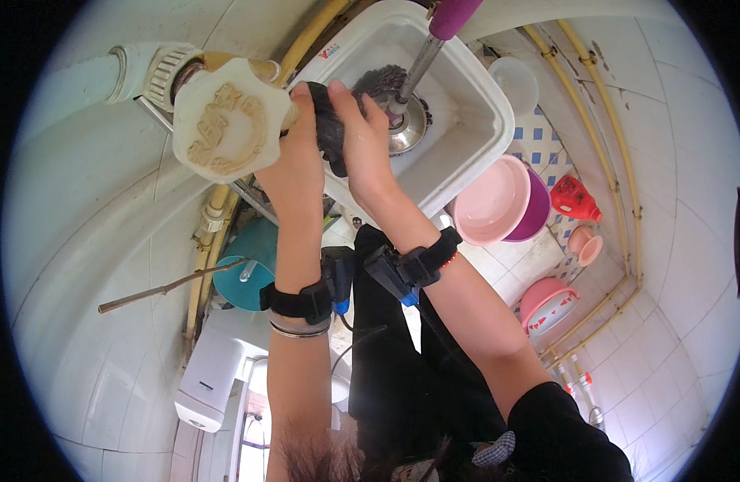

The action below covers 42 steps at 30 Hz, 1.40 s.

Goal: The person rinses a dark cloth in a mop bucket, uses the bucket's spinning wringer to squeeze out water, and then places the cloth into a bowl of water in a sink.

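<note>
My left hand (297, 162) and my right hand (367, 141) grip a dark, wet-looking cloth (326, 123) between them, over the near left edge of a white plastic mop bucket (466, 175). In the bucket stands a mop with a metal pole (421, 69) and a purple grip (451, 18). Its round metal disc (409, 135) and dark strands (379, 78) rest at the bottom. A large pale plastic pipe cap (225, 120) is beside my left hand and hides part of what lies behind it.
Yellow pipes (592, 126) run along the tiled walls. A pink basin (493, 202), a purple basin (538, 208) and a red bottle (574, 199) are on the right. At the left are a teal bucket (243, 283) and a wooden stick (171, 286).
</note>
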Tool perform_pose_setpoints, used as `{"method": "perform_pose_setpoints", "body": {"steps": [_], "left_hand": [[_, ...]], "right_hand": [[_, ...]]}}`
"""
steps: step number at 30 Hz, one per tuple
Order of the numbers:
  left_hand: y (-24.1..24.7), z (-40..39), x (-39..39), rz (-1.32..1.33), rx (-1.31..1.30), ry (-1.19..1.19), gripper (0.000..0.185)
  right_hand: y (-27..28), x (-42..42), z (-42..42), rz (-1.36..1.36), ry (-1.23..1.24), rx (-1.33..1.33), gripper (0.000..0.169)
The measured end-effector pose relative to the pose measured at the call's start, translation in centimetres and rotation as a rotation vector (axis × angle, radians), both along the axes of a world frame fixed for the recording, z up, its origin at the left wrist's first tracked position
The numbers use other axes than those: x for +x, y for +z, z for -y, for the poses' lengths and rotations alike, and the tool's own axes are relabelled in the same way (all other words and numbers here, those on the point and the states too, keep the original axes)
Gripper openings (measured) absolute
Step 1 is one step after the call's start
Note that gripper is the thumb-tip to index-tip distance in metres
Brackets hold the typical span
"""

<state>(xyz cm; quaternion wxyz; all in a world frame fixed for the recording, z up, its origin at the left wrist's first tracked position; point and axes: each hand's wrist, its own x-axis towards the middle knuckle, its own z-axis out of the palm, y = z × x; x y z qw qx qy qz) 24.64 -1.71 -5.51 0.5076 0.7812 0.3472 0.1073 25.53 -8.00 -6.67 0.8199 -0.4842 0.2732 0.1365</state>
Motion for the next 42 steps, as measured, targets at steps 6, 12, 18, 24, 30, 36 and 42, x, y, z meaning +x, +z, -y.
{"method": "perform_pose_setpoints", "body": {"steps": [6,12,18,24,30,36,42], "left_hand": [[-0.9,-0.5,0.1,0.095,0.119,-0.036,0.034],[-1.0,-0.5,-0.2,0.093,0.107,-0.031,0.032],[-1.5,-0.8,-0.4,0.058,0.125,-0.031,0.030],[-1.1,-0.9,-0.4,-0.044,-0.042,-0.072,0.034],[-0.5,-1.7,-1.5,-0.254,-0.321,-0.205,0.046],[-2.2,-3.0,-2.8,-0.481,-0.959,-0.104,0.055],[-0.9,-2.8,-2.2,-0.604,-1.179,-0.181,0.051]], "right_hand": [[-0.8,0.5,0.0,0.021,-0.002,-0.121,0.031],[-1.4,0.8,0.3,0.054,0.030,-0.242,0.025],[-1.6,0.8,0.3,0.074,0.051,-0.336,0.023],[-2.3,0.8,0.8,0.037,0.116,-0.360,0.026],[-3.8,0.1,3.9,-0.046,0.213,-0.329,0.036],[-4.8,-0.1,5.8,-0.035,0.197,-0.211,0.028],[-4.7,0.3,6.6,0.003,0.161,-0.125,0.025]]}}
